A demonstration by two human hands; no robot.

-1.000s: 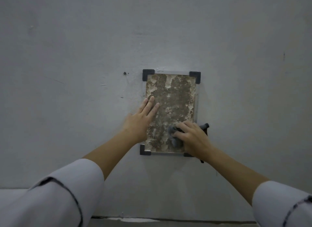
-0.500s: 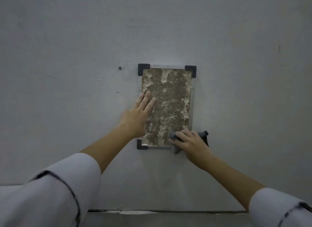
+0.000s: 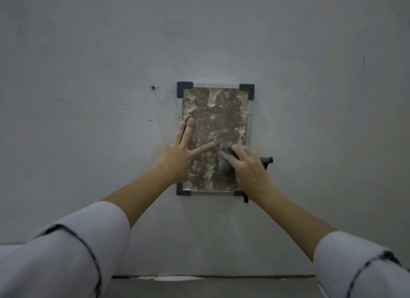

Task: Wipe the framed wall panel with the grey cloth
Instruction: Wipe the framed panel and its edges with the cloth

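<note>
We are facing the framed wall panel (image 3: pixel 216 120), which is hanging on the grey wall (image 3: pixel 88 53). Our right hand (image 3: pixel 248 166) is pressing the grey cloth (image 3: pixel 225 162) against the panel's lower right part, fingers curled over the bunched fabric. Our left hand (image 3: pixel 179 155) is lying flat on the panel's left edge, fingers spread wide, gripping nothing.

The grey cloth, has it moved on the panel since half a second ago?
Yes. The grey cloth has gone up from the framed panel's bottom edge toward its middle.
</note>
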